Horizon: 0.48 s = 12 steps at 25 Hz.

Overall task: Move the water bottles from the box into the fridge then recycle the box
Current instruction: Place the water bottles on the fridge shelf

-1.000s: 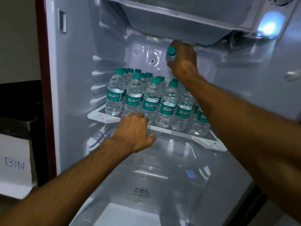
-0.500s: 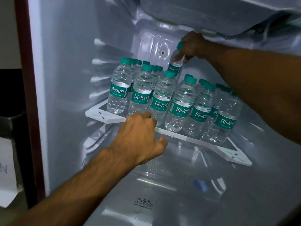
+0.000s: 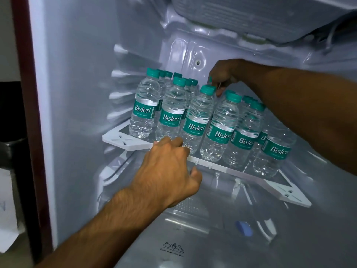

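Several clear Bisleri water bottles (image 3: 195, 120) with teal caps stand in rows on the white fridge shelf (image 3: 286, 192). My right hand (image 3: 224, 74) reaches over them to the back rows and pinches the teal cap of one bottle (image 3: 210, 80). That bottle's body is hidden behind the front bottles. My left hand (image 3: 168, 171) grips the shelf's front edge, fingers curled over the top and thumb underneath. The box is not in view.
The freezer compartment (image 3: 251, 14) hangs low above the shelf. Below the shelf lies the transparent vegetable box cover (image 3: 173, 246) with a blue part (image 3: 243, 228) under it. The fridge's left wall (image 3: 77, 74) is close; a white paper sign (image 3: 7, 219) hangs outside at far left.
My right hand has come down from under the freezer compartment, lowering its bottle into the back rows. My left hand has stayed on the shelf edge. The view has moved closer.
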Tool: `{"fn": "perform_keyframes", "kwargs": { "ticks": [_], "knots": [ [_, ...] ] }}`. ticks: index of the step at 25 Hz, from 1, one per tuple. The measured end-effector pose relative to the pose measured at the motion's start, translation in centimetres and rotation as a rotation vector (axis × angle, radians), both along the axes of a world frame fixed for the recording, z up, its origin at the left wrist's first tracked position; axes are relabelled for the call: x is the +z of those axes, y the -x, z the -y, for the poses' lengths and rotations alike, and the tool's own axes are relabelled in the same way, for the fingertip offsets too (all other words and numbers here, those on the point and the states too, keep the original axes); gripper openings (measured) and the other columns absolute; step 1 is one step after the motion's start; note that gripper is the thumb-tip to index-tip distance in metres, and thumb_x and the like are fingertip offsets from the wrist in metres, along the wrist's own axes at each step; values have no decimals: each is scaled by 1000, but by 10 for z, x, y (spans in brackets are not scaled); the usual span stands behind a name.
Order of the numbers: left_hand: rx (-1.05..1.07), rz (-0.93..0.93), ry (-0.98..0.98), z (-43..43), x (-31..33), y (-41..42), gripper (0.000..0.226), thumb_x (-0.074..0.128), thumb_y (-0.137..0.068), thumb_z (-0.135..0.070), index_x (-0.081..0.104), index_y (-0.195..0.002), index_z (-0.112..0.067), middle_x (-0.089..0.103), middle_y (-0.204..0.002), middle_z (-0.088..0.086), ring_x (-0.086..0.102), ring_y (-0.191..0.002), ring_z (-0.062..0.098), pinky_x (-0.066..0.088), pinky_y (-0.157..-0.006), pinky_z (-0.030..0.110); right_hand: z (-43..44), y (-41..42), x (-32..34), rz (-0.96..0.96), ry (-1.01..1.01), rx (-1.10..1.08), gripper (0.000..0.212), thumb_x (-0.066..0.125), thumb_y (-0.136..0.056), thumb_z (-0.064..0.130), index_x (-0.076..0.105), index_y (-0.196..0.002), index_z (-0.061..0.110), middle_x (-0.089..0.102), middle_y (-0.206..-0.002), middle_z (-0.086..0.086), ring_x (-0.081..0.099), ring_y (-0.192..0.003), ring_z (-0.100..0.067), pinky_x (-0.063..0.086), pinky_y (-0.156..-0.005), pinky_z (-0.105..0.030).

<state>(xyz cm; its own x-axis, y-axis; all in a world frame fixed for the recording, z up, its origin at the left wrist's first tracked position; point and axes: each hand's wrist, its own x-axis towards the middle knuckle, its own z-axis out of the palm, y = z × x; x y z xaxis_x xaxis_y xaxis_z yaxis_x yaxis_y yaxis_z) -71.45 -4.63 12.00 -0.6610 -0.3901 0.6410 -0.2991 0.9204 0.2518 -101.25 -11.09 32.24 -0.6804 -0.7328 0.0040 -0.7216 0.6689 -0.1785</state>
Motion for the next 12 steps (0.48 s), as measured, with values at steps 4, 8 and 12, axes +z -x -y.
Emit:
{"fn": "perform_keyframes", "kwargs": {
  "ticks": [4, 8, 12],
  "knots": [
    [1, 15, -2, 2, 0, 0, 32, 45, -83, -52, 57, -85, -21, 33, -76, -12, 37, -84, 10, 32, -66, 27, -1, 1, -5, 33, 10, 43, 29, 47, -100, -7, 56, -127, -11, 64, -118, -30, 67, -78, -29, 60, -87, -43],
    [-8, 40, -10, 1, 1, -1, 27, 45, -82, -49, 48, -79, -22, 30, -73, -12, 37, -82, 11, 31, -65, 27, 1, 6, -9, 71, 6, 59, 29, 44, -103, -5, 58, -128, -4, 65, -122, -26, 67, -81, -27, 56, -94, -46],
    [-6, 47, -19, 1, 1, -1, 25, 46, -82, -47, 46, -77, -22, 29, -72, -12, 36, -81, 11, 30, -65, 26, -3, 9, -8, 106, -2, 69, 30, 46, -101, -8, 60, -127, -1, 65, -121, -23, 67, -83, -25, 58, -91, -43]
  ]
}}
